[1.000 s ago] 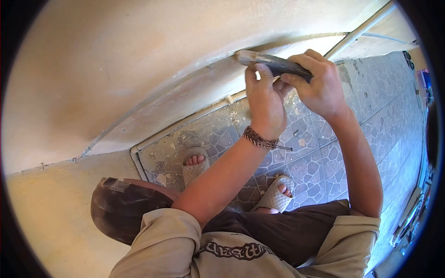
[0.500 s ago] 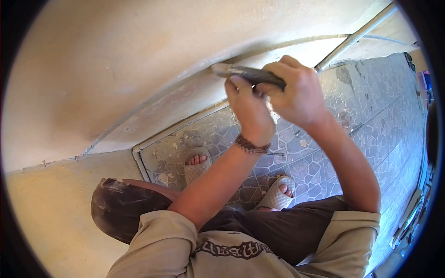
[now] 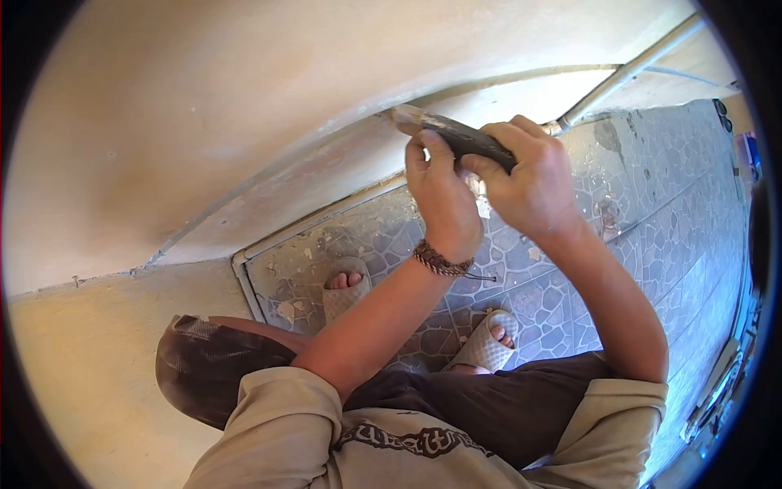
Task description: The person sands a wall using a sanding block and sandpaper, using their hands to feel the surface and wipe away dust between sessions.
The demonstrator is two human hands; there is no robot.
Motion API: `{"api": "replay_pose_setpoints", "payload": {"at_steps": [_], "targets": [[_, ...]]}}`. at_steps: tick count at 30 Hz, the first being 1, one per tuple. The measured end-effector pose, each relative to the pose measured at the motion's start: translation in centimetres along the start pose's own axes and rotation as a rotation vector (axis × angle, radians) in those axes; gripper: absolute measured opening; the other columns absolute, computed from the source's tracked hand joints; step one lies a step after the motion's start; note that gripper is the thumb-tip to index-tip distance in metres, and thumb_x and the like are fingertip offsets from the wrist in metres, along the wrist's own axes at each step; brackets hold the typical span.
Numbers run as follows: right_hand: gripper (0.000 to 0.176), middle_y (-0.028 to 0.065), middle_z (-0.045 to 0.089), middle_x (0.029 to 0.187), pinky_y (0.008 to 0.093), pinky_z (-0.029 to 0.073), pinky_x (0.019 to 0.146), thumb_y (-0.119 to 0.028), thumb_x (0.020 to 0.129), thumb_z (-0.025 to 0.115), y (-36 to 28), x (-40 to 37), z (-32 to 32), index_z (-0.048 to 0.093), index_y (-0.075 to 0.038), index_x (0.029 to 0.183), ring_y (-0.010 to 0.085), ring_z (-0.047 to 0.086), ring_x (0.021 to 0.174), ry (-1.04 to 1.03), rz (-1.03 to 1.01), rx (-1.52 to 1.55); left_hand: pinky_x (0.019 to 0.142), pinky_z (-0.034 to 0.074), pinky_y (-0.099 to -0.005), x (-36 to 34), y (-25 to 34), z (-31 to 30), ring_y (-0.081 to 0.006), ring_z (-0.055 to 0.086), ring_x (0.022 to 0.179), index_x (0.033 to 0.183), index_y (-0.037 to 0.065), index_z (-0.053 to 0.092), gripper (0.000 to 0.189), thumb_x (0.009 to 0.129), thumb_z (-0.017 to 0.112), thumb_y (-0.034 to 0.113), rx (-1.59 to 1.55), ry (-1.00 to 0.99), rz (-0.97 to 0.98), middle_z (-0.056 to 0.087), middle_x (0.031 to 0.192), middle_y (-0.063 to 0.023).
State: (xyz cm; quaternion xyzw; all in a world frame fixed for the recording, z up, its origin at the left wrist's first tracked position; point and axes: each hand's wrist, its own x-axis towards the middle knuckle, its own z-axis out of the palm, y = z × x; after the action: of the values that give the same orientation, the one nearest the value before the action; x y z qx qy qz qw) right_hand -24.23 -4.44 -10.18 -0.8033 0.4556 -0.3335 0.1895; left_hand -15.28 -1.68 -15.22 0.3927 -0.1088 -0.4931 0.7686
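Note:
A dark, long-handled scraping tool [image 3: 468, 137] with a pale, worn tip is held in both hands, its tip against or very near the raised edge [image 3: 350, 124] running along the wall. My right hand [image 3: 533, 175] is closed round the rear of the handle. Closer to the tip, my left hand [image 3: 444, 196] pinches the tool from below with thumb and fingers. A braided bracelet [image 3: 440, 259] circles my left wrist. The exact shape of the tip is blurred.
The cream wall [image 3: 204, 106] fills the upper left. A pipe [image 3: 627, 69] slants down at the upper right, and another pipe [image 3: 318, 213] follows the wall's foot. Pale chips lie on the stone-patterned floor [image 3: 538, 285]. My sandalled feet stand below the hands.
Both hands and the tool have shifted slightly right along the wall edge. The handle now tilts a little more steeply, and the grip stays closed.

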Motion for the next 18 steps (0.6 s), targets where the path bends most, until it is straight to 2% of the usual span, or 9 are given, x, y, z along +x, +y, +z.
{"api": "replay_pose_setpoints", "payload": {"at_steps": [3, 4, 8, 11, 12, 14, 18], "targets": [[0.016, 0.0149, 0.059, 0.072, 0.0399, 0.05, 0.057, -0.014, 0.07, 0.074, 0.1, -0.4, -0.6, 0.068, -0.004, 0.081, 0.0317, 0.061, 0.061, 0.01, 0.007, 0.006, 0.079, 0.046, -0.0305, -0.1, -1.7, 0.3, -0.0128, 0.053, 0.086, 0.106, 0.005, 0.047, 0.033, 0.104, 0.039, 0.037, -0.015, 0.039, 0.047, 0.054, 0.095, -0.0042], [0.015, 0.0151, 0.059, 0.071, 0.0396, 0.05, 0.057, -0.013, 0.07, 0.073, 0.4, -0.3, -1.2, 0.068, -0.004, 0.081, 0.0314, 0.061, 0.061, 0.037, -0.014, 0.001, 0.078, 0.045, -0.0289, -0.1, -2.0, 1.7, -0.0114, 0.052, 0.086, 0.106, 0.006, 0.048, 0.031, 0.104, 0.039, 0.036, -0.014, 0.107, 0.059, 0.053, 0.092, -0.0032], [0.014, 0.0144, 0.061, 0.072, 0.0386, 0.05, 0.056, -0.009, 0.07, 0.072, 1.1, 0.6, -2.9, 0.068, -0.003, 0.082, 0.0298, 0.061, 0.061, 0.066, -0.054, -0.017, 0.076, 0.045, -0.0282, -0.1, -1.5, 2.7, -0.011, 0.051, 0.085, 0.107, 0.009, 0.048, 0.027, 0.104, 0.04, 0.035, -0.014, -0.111, 0.06, 0.052, 0.094, -0.0029], [0.015, 0.0136, 0.061, 0.072, 0.038, 0.051, 0.054, -0.01, 0.069, 0.071, 0.4, 1.2, -1.8, 0.068, -0.003, 0.081, 0.0305, 0.062, 0.059, 0.036, -0.101, -0.021, 0.075, 0.044, -0.0262, -0.2, -0.6, 1.7, -0.0084, 0.049, 0.083, 0.108, 0.005, 0.045, 0.03, 0.104, 0.04, 0.035, -0.018, 0.016, 0.104, 0.051, 0.094, -0.0024], [0.015, 0.0135, 0.06, 0.072, 0.0381, 0.051, 0.054, -0.01, 0.068, 0.071, -0.4, 1.5, -0.6, 0.068, -0.004, 0.081, 0.031, 0.063, 0.059, 0.025, -0.139, -0.028, 0.077, 0.044, -0.028, 0.5, -1.1, 0.3, -0.01, 0.049, 0.085, 0.109, 0.007, 0.043, 0.031, 0.105, 0.037, 0.037, -0.063, -0.006, 0.168, 0.05, 0.096, -0.003], [0.016, 0.0132, 0.059, 0.074, 0.04, 0.053, 0.054, -0.013, 0.067, 0.071, -1.4, 2.0, 1.6, 0.067, -0.005, 0.08, 0.0328, 0.063, 0.06, -0.004, -0.21, -0.024, 0.078, 0.044, -0.0287, 0.9, 0.1, -1.0, -0.0112, 0.05, 0.087, 0.11, 0.008, 0.041, 0.032, 0.105, 0.035, 0.039, -0.085, 0.029, 0.174, 0.049, 0.097, -0.0033], [0.016, 0.0128, 0.059, 0.075, 0.0406, 0.052, 0.055, -0.014, 0.068, 0.073, -1.5, 3.0, 1.5, 0.066, -0.005, 0.079, 0.0326, 0.063, 0.061, -0.023, -0.223, -0.006, 0.077, 0.046, -0.0289, 1.1, 0.7, -0.7, -0.0122, 0.052, 0.087, 0.114, 0.007, 0.039, 0.036, 0.104, 0.034, 0.042, -0.056, 0.063, 0.244, 0.05, 0.1, -0.0042]]}}
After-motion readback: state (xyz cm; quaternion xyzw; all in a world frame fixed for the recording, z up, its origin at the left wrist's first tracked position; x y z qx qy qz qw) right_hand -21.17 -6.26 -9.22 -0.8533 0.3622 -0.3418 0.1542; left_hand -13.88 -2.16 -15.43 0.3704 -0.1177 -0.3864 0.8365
